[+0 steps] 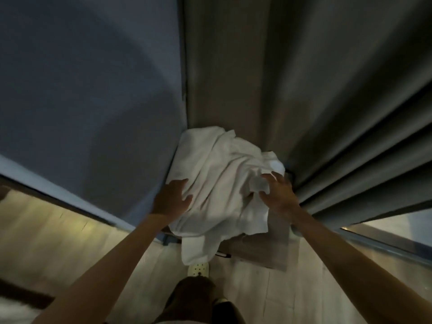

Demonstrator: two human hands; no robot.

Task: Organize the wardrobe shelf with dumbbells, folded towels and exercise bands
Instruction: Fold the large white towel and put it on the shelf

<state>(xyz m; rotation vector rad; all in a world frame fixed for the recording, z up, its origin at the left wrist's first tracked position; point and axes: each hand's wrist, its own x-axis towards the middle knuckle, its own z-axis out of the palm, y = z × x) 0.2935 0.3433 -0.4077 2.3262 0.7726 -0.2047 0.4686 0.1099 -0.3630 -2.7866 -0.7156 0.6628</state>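
Both hands on crumpled white towel [219,174].
right hand [278,194] clenches a bunched fold; left hand [171,199] presses flat-fingered on the opposite edge. Cloth drapes below both grips.

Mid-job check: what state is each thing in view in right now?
white towel: unfolded, crumpled in a heap on the low stand, one corner hanging over the front.
left hand: resting on the towel's left side, fingers fairly straight.
right hand: fingers curled, pinching a bunch of towel.
grey curtain: hanging in folds.
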